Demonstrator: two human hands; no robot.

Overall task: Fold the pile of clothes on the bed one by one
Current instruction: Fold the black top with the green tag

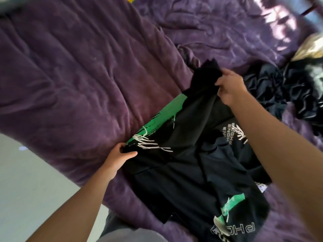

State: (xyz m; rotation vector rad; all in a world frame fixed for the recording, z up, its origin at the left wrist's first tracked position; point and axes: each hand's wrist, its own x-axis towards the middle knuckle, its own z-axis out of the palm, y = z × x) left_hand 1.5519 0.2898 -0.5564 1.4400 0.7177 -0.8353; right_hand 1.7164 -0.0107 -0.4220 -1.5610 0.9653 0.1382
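In the head view, the only one we have, a black T-shirt (183, 163) with green and white print lies across the lower centre of the frame, on the purple blanket (78, 75) that covers the bed (218, 23). It is rumpled and lies in loose layers rather than in a neat fold.

The left hand (120, 154), at lower left of centre, pinches the shirt's near edge, with its fingers (121, 146) curled under the cloth and the thumb laid on top. The right hand (229, 88), at upper right of centre, grips a bunched part of the same shirt, and its fingers (227, 74) are closed round a raised peak of black fabric.

We judge that this 1 garment is being spread or lined up, with no clean fold made in it yet.

At the right edge a pile of clothes (279, 88) sits unfolded, dark and crumpled, with some pale fabric (311, 48) above it. We see no finished stack anywhere in frame, so we cannot tell how many pieces are done. The pile suggests that much of the work is left.

A pale floor (26, 180) shows at lower left.
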